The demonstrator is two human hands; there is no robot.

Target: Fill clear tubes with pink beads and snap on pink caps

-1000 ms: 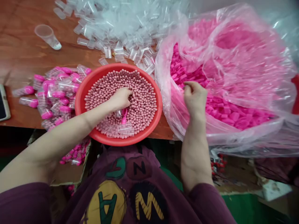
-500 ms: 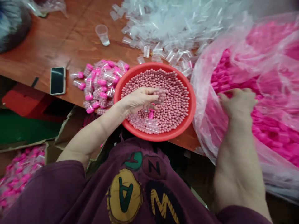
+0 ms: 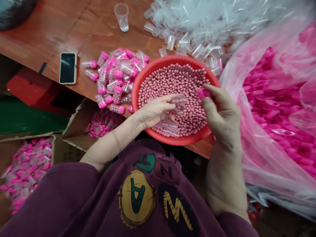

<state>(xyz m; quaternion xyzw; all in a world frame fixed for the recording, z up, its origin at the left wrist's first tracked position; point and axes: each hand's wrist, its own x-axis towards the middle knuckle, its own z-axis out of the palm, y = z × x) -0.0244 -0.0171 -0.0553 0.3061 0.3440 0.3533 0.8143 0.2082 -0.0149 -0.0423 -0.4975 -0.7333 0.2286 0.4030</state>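
On a brown wooden table (image 3: 74,29) strewn with clear tubes, a red bowl (image 3: 148,70) of pink beads sits near the front edge, and over it the left hand (image 3: 154,110) pinches a small clear tube (image 3: 179,102), seemingly bead-filled, while the right hand (image 3: 221,113) grips a pink cap (image 3: 201,93) between thumb and fingertips. The cap should meet the tube's mouth squarely, held level over the bowl so stray beads fall back in.

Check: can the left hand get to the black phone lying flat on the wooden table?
Probably yes. The left hand already holds a clear plastic tube, but the wooden table beside the black phone is bare; capped tubes sit to its right.
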